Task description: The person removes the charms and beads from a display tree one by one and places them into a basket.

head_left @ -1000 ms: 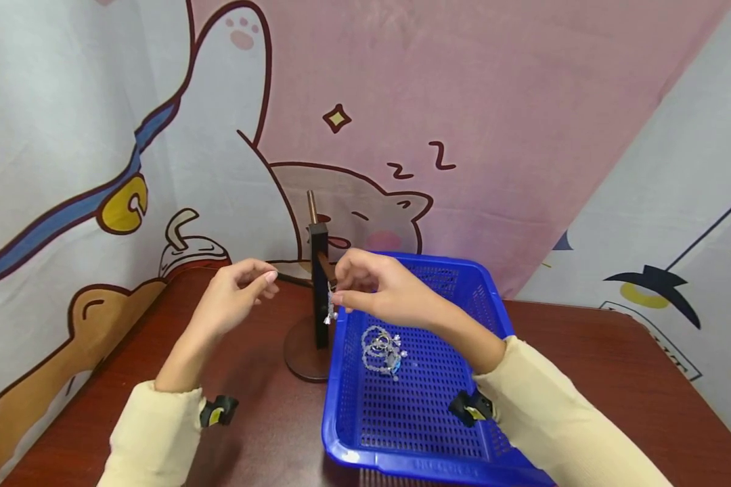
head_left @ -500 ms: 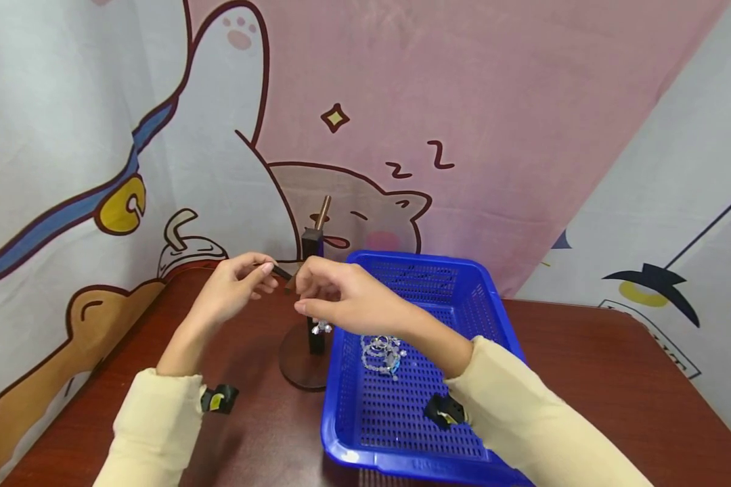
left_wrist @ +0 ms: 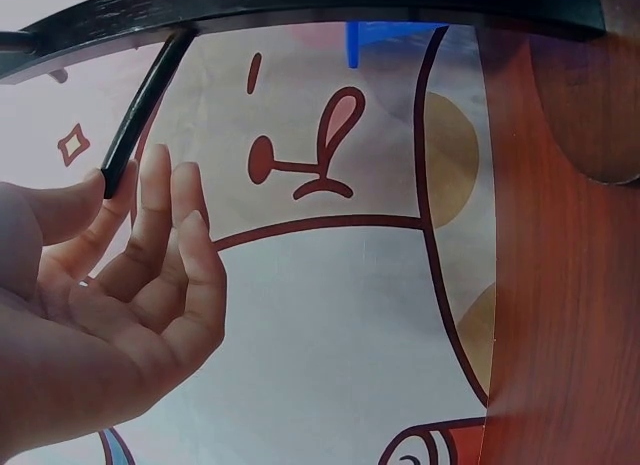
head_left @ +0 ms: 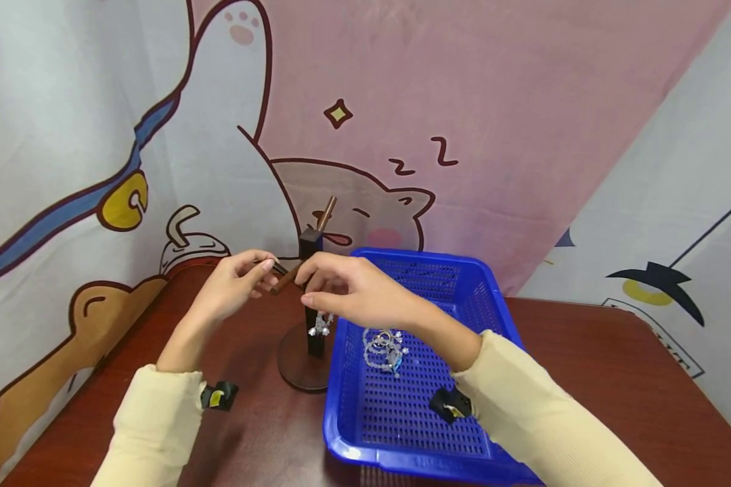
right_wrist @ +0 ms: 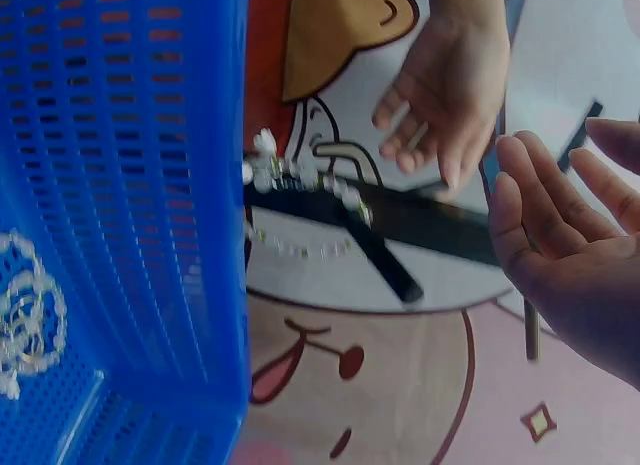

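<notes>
A dark jewellery stand (head_left: 311, 243) with a round base (head_left: 295, 370) and several pegs rises beside the basket. My left hand (head_left: 231, 287) pinches the tip of a black peg (left_wrist: 145, 110) between thumb and fingers. Just right of the post, my right hand (head_left: 362, 291) hovers with loosely bent fingers, and the right wrist view shows nothing in it. A clear-bead bracelet (right_wrist: 300, 175) with white flower charms hangs on a lower peg of the stand. In the head view, the right hand partly covers the post and this bracelet (head_left: 319, 328).
A blue perforated basket (head_left: 335, 406) stands right of the stand, its edge close to the base. Several clear-bead bracelets (head_left: 378, 348) lie inside at its left. The reddish-brown table (head_left: 250, 433) meets a printed cloth (head_left: 524, 135) behind.
The stand has turned, and the left hand now pinches one of its pegs. The right hand has moved left from the bracelet to the front of the post, then drawn back slightly.
</notes>
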Motion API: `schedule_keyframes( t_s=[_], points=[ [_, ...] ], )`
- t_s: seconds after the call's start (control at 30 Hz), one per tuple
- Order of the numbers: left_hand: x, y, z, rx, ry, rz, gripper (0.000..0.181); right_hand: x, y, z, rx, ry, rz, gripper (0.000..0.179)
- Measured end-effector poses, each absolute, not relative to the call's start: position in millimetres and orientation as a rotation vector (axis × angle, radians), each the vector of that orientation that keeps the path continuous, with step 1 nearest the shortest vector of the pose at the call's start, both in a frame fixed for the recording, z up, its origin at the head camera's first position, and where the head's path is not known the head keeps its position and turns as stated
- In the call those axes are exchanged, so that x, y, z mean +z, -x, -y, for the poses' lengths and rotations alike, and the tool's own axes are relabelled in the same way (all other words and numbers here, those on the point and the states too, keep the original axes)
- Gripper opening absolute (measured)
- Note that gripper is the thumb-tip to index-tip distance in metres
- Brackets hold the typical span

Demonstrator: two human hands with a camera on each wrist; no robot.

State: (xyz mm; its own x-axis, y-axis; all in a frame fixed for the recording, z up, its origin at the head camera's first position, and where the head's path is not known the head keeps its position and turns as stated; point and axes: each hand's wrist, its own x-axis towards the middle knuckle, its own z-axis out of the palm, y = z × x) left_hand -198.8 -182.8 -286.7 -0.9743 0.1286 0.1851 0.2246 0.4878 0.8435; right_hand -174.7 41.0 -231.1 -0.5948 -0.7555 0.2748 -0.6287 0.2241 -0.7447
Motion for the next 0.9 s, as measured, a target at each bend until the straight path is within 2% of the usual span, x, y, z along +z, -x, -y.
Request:
schedule_keyframes(
  t_s=[0.33, 0.9],
  points=[
    [-286.9, 199.6, 182.2, -1.535, 0.308, 2.611, 0.030, -234.7, 190.6, -71.5, -1.398, 1.221, -2.373, 0.015],
    [-286.2, 199.4, 182.0, -1.541, 0.311, 2.619, 0.029, -273.2, 221.7, -92.4, -1.304, 1.040, -2.436, 0.016]
  ],
)
